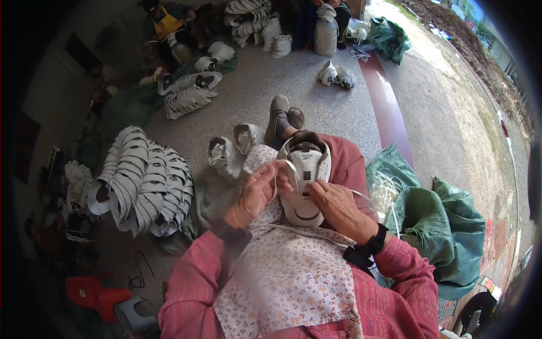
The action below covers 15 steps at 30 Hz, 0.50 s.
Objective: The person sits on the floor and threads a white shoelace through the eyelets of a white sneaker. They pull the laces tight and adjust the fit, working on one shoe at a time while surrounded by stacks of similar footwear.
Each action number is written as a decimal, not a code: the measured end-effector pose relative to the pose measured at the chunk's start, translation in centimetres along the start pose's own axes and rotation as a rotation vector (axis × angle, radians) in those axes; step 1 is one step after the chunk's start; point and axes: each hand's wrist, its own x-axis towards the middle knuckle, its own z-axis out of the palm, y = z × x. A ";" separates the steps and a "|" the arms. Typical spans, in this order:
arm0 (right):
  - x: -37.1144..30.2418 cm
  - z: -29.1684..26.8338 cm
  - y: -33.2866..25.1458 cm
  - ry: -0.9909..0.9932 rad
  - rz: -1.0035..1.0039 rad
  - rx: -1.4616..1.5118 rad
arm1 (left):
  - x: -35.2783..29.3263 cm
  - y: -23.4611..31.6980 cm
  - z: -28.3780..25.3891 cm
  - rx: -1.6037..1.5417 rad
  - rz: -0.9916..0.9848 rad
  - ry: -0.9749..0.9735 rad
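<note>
A white shoe upper (pixel 301 210) with a dark collar lies on my lap, its toe toward me. My left hand (pixel 261 187), at the upper's left side, is closed in a pinch on a white shoelace (pixel 293 168), which loops over the tongue. Against the right eyelet edge, my right hand (pixel 339 204) has its fingers pressed together. A lace runs out from under it to the right, so it seems to grip that lace; its fingertips are partly hidden. Two white shoe uppers (pixel 224 157) stand beside my left knee.
Nested stacks of white uppers (pixel 138 183) stand on the left. A bundle of white laces (pixel 384 191) rests on green sacks (pixel 446 226) at my right. A red stool (pixel 96 296) is at lower left. Other people sit at the back, one in a yellow apron (pixel 168 24).
</note>
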 end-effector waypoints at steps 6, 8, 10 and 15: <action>1.2 -0.2 0.7 -0.068 -0.024 0.141 | -0.6 1.0 -1.6 0.276 0.083 0.083; 1.5 0.0 1.9 -0.041 -0.078 0.312 | -1.6 0.7 0.2 0.709 0.059 -0.004; 1.5 -0.7 2.1 -0.028 -0.099 0.369 | -1.8 0.3 2.1 1.012 0.202 -0.069; 1.1 -0.4 2.4 -0.006 -0.068 0.379 | -0.9 -1.3 2.6 1.280 0.430 -0.117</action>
